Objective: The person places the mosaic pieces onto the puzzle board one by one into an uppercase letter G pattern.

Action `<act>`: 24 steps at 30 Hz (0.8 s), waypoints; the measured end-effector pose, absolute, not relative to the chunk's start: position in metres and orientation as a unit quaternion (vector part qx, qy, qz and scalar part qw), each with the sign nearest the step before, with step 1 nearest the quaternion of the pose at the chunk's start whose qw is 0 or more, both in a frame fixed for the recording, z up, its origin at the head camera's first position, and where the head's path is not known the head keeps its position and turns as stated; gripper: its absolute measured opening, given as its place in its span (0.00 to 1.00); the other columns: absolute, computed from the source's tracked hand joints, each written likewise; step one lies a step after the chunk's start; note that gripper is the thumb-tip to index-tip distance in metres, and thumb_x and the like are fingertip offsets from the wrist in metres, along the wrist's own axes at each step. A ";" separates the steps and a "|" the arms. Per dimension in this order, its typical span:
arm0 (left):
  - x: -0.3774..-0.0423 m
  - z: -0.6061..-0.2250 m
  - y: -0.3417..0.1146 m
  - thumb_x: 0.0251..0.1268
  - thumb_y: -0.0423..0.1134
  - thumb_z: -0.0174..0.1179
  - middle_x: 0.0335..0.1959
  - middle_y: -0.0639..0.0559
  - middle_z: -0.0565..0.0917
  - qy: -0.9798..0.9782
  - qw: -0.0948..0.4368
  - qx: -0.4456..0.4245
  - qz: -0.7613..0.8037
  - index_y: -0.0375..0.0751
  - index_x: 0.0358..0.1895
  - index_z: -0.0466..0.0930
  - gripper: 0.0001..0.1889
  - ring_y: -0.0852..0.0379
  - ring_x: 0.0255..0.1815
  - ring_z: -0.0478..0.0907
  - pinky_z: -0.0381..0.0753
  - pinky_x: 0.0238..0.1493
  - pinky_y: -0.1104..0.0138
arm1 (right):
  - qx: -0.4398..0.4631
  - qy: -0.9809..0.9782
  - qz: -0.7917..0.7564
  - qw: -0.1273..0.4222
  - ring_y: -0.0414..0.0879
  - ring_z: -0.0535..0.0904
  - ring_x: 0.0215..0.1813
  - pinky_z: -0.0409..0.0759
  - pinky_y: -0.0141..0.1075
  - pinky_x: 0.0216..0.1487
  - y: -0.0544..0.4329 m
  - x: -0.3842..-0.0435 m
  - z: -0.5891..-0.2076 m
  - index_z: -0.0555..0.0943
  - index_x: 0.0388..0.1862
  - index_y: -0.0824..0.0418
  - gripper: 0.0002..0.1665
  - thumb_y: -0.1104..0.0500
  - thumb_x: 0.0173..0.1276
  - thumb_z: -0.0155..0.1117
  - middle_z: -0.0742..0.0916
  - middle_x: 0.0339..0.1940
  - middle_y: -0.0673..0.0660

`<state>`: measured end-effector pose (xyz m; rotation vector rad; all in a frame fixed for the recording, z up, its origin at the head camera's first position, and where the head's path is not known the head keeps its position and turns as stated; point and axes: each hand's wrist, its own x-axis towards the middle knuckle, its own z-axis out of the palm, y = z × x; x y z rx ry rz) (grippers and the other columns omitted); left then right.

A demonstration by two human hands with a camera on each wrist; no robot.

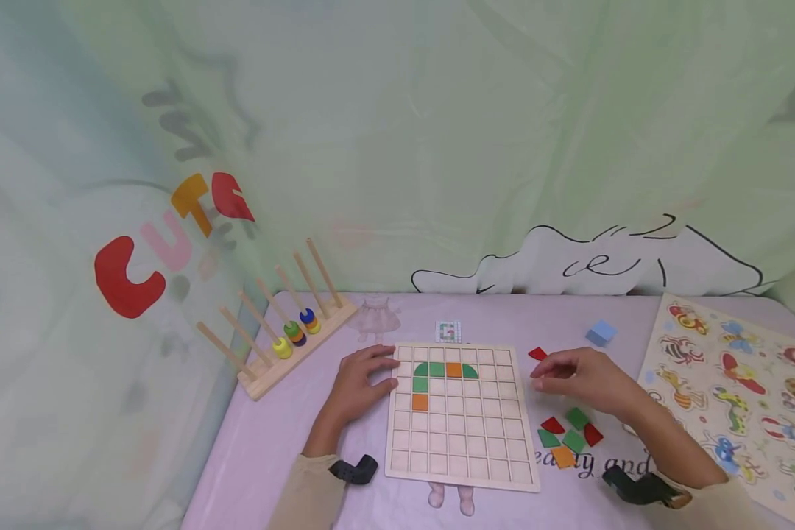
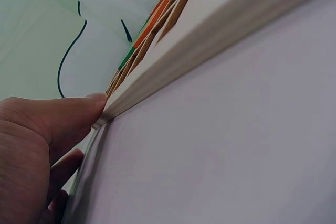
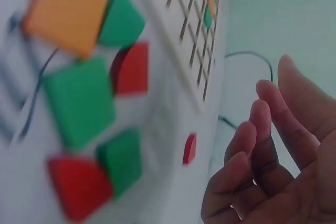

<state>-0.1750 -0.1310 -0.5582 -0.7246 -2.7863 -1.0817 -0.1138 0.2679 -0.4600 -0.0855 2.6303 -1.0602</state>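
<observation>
Steadying the grid board (image 1: 475, 447) by its left edge, near the far-left corner, with the left hand (image 1: 364, 383): with fingers loosely extended and thumb tip against the rim, not wrapped round it. Press only lightly there; probably enough to stop any sliding without covering cells. Hovering just off the right edge of the board, near the far-right corner, with the right hand (image 1: 586, 379): with fingers softly bent, thumb slightly apart from them, and no tile visible in between. For the lone red tile (image 1: 537, 354), lying flat on the worktop (image 1: 258, 434) just off that corner, best pinch by opposite sides, leaving the curved side uncovered for easy turning. Turn to match the cell before lowering, then press flat with one fingertip. Avoid brushing the green and orange tiles (image 1: 436, 369), seated along the second row from the board's far edge and down the second column from its left edge. For the loose tiles (image 1: 573, 442), gathered beside the right edge toward the near-right corner, part close neighbours before pinching. Check colour and curve against the small card (image 1: 447, 331), just beyond the far edge; too small here for reading fully.
</observation>
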 end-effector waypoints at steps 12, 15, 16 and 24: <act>-0.175 -0.556 -0.130 0.63 0.44 0.70 0.68 0.58 0.80 -0.907 0.023 -0.229 -0.353 0.53 0.54 0.88 0.16 0.52 0.74 0.71 0.63 0.75 0.45 | -0.005 0.956 -0.265 0.124 0.47 0.75 0.39 0.75 0.31 0.31 0.336 -0.104 -0.465 0.89 0.48 0.58 0.23 0.43 0.63 0.74 0.83 0.33 0.50; -0.175 -0.555 -0.130 0.63 0.44 0.70 0.68 0.58 0.80 -0.906 0.021 -0.229 -0.355 0.52 0.54 0.88 0.16 0.52 0.74 0.71 0.63 0.75 0.45 | 0.000 0.959 -0.254 0.124 0.47 0.74 0.38 0.74 0.32 0.31 0.347 -0.104 -0.469 0.89 0.47 0.59 0.24 0.43 0.63 0.74 0.83 0.32 0.50; -0.175 -0.556 -0.130 0.63 0.44 0.70 0.68 0.58 0.80 -0.906 0.022 -0.230 -0.355 0.52 0.54 0.88 0.16 0.52 0.74 0.71 0.63 0.75 0.45 | 0.000 0.960 -0.252 0.122 0.47 0.74 0.37 0.74 0.32 0.30 0.349 -0.104 -0.470 0.89 0.47 0.59 0.24 0.43 0.63 0.74 0.83 0.32 0.50; -0.176 -0.559 -0.132 0.63 0.45 0.70 0.67 0.59 0.80 -0.905 0.028 -0.235 -0.353 0.53 0.54 0.88 0.16 0.53 0.73 0.72 0.64 0.74 0.45 | 0.011 0.964 -0.238 0.122 0.48 0.74 0.39 0.74 0.36 0.34 0.358 -0.104 -0.480 0.89 0.42 0.57 0.20 0.45 0.60 0.77 0.85 0.38 0.53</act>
